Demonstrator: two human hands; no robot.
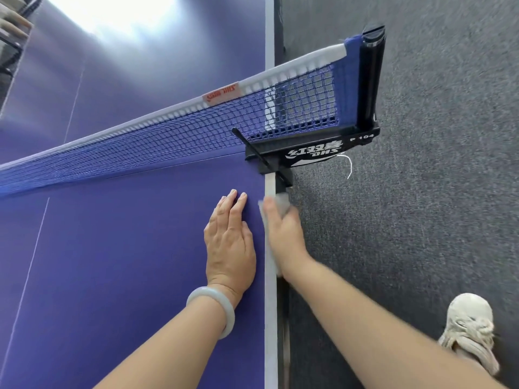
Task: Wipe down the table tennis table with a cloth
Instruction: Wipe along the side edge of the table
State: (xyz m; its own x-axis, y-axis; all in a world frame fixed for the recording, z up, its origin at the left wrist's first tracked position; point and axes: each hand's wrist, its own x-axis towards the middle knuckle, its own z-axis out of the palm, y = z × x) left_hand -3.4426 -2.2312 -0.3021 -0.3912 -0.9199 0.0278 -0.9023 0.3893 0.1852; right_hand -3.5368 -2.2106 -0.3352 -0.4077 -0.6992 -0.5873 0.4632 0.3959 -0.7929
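White cloth (281, 203) sits right on the right-hand edge of the purple bench (126, 262), just on the near side of the black net clamp (295, 154). The right hand (283, 237) grips it, fingers curled round the cloth, thumb up top by the white border line (271, 318), the rest wrapped down over the side. It is slightly blurred. The left hand (230, 242) lies flat on the bench just beside it, fingers straight and bracing. For a clean pass here the call is even pressure on rim and side together, long strokes along the edge, then easing off short of the clamp, where the cloth could snag. A folded corner would probably reach in under the bracket best.
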